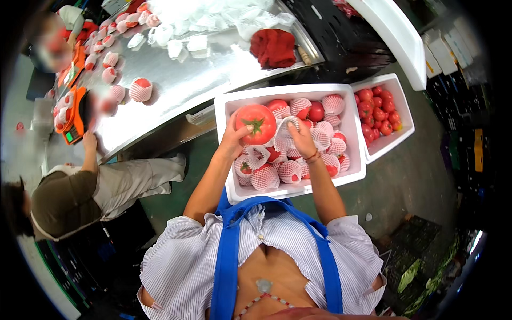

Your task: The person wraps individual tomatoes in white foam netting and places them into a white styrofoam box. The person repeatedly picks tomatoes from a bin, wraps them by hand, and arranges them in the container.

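Note:
My left hand [234, 136] is closed on a large red tomato [258, 117] with a green stem, held at the left of a white foam box [357, 144]. My right hand [302, 137] grips a white foam net sleeve [284, 133] beside that tomato. Beneath both hands the box holds several red tomatoes [316, 111], many of them in white net sleeves [264, 178].
A steel table [197, 74] carries netted fruit [141, 89], loose sleeves [224, 18], a red cloth [272, 48] and orange scales [74, 112]. A second box [402, 98] of tomatoes stands right. Co-workers [64, 202] are at the left. Dark crates [421, 256] lie lower right.

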Action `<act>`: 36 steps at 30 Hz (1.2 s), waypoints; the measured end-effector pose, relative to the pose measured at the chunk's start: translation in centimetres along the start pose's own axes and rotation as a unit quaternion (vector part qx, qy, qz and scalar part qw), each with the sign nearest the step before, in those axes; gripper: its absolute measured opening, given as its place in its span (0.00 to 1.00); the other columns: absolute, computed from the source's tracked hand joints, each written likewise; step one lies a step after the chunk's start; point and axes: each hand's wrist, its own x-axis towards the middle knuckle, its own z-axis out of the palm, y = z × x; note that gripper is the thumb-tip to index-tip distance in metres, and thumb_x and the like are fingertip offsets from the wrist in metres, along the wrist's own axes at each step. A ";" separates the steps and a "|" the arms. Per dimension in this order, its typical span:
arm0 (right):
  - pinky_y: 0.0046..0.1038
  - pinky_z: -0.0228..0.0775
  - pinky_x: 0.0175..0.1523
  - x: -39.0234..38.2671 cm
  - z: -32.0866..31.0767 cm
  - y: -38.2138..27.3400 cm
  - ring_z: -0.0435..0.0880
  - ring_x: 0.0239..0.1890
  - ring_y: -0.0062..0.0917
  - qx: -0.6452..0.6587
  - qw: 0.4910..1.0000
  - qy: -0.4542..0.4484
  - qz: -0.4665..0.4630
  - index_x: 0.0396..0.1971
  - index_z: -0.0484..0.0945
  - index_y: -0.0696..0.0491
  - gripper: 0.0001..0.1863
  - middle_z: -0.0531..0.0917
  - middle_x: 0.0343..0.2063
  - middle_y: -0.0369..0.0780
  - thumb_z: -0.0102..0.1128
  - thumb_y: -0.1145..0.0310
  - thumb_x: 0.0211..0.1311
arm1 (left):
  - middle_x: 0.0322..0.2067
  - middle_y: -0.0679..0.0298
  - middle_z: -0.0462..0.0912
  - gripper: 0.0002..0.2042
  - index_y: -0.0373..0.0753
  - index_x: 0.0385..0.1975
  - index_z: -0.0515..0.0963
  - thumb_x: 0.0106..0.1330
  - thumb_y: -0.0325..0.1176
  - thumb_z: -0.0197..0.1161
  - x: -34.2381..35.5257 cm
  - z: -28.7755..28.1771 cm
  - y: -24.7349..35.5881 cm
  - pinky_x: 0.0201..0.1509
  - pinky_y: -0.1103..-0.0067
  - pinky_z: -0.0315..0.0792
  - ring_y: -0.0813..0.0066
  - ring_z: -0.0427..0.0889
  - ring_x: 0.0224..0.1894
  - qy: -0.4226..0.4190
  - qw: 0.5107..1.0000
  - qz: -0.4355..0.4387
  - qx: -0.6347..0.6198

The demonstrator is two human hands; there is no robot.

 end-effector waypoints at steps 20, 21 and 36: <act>0.29 0.63 0.52 -1.0 -3.3 -3.2 0.69 0.50 0.27 0.389 0.897 -0.188 0.097 0.56 0.57 0.52 0.28 0.69 0.49 0.40 0.44 0.51 0.60 | 0.54 0.56 0.61 0.39 0.36 0.56 0.57 0.44 0.42 0.68 -0.9 8.2 -4.7 0.56 0.73 0.61 0.66 0.64 0.54 0.017 0.892 0.234 0.387; 0.28 0.63 0.52 -0.9 -3.7 -3.4 0.69 0.50 0.26 0.377 0.901 -0.199 0.081 0.56 0.56 0.52 0.29 0.68 0.49 0.39 0.46 0.52 0.60 | 0.53 0.55 0.62 0.36 0.37 0.55 0.57 0.46 0.41 0.66 -0.9 8.5 -5.1 0.56 0.73 0.60 0.65 0.64 0.54 0.034 0.889 0.235 0.391; 0.33 0.59 0.57 -0.8 -6.0 -2.3 0.67 0.54 0.30 0.388 0.894 -0.198 0.107 0.57 0.55 0.54 0.24 0.66 0.52 0.41 0.40 0.60 0.63 | 0.52 0.61 0.63 0.22 0.40 0.57 0.58 0.63 0.35 0.48 -0.1 10.5 -7.6 0.57 0.73 0.60 0.70 0.63 0.55 0.106 0.928 0.218 0.284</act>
